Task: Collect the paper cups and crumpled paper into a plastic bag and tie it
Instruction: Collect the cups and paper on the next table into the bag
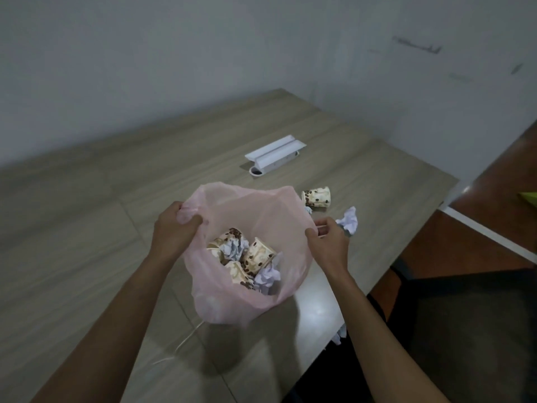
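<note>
Tabletop (87,222) of pale wood grain fills most of the view, running back to a plain grey-white wall (145,53).

At left of centre, the left hand (174,228) has its grip closed on the left rim of a pink translucent plastic bag (247,301), fingers and thumb curled round a bunched fold of the film. The bag sits on the tabletop between the two hands, its mouth held wide open and facing up.

Inside the bag lie several paper cups (257,255) printed with brown coffee-bean patterns, tipped on their sides and piled together. Pieces of white crumpled paper (268,279) are mixed among them, one between the cups and one at the near right of the pile.

Farther back on the tabletop, beyond the bag, a white cable-outlet cover (274,154) stands propped open, with a small round grommet hole (256,171) at its near left end.

At the right rim of the bag, the right hand (327,242) pinches the film, its grip closed on the edge with thumb and fingers.

Just beyond that hand, outside the bag, one more paper cup (316,197) lies on its side on the tabletop. Near it to the right rests a loose ball of crumpled paper (348,223), close to the tabletop's right edge. A further scrap of white paper (340,334) shows below the right forearm at the near edge.
</note>
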